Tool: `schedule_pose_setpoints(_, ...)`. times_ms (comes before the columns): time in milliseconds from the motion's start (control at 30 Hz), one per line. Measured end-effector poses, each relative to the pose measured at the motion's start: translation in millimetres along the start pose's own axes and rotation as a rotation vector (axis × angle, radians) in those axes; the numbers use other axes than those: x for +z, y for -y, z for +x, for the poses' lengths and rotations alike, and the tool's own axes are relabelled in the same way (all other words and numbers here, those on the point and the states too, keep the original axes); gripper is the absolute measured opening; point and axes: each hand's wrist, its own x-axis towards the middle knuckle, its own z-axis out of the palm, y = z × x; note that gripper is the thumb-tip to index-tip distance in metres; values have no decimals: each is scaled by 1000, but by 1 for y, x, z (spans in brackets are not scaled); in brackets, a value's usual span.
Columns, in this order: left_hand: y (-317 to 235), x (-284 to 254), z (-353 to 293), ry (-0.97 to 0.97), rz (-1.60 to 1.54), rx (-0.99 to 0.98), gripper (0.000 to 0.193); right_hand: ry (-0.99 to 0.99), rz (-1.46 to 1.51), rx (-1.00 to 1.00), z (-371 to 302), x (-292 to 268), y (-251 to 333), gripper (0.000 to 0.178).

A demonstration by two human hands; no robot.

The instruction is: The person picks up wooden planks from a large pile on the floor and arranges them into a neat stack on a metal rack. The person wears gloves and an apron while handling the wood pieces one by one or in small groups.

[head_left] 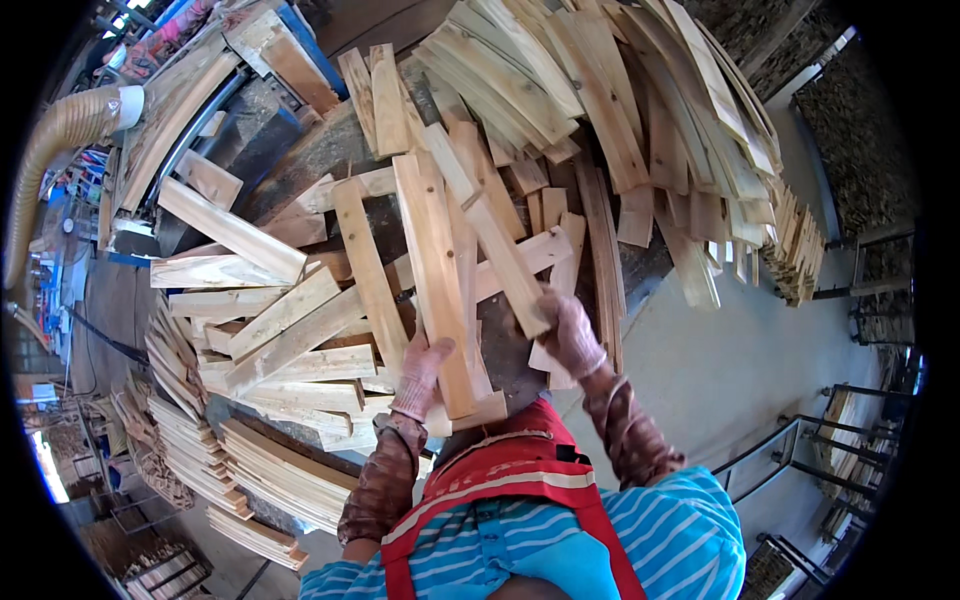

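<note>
My left hand [422, 372], in a light glove, is closed around the near end of a wide wooden board [435, 280] with a few knots. The board points away from me over the pile. My right hand [572, 338], also gloved, grips the near end of a narrower wooden board [505, 262], which slants away to the left. Beneath both boards lies a jumble of loose planks [365, 265], partly hidden by them. The fingertips of each hand are partly covered by the boards.
Stacked planks [545, 70] rise at the far side and far right. More board stacks [275, 465] stand at the near left. A machine with a dark bed [245, 140] and a ribbed hose [70, 125] is at the far left. Metal racks [800, 450] stand on the right.
</note>
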Motion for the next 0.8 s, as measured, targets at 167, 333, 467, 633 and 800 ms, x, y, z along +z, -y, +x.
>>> schedule_pose_setpoints(167, 60, 8, 18, -97, 70, -39, 51, -94, -433, 167, -73, 7, -43, 24)
schedule_pose_setpoints(333, 55, 36, 10, -13, 82, -16, 61, 236, -848, 128, -80, -28, -52, 22)
schedule_pose_setpoints(467, 61, 42, 19, 1, 242, -17, 56, 1, -1229, 84, -63, -43, -35, 24)
schedule_pose_setpoints(633, 79, 45, 31, -108, 345, 92, 56, -998, -1716, -281, -16, -128, -12, 95)
schedule_pose_setpoints(800, 90, 61, 44, -217, 367, 228, 58, -910, -1509, 226, 9, -166, -1, 91)
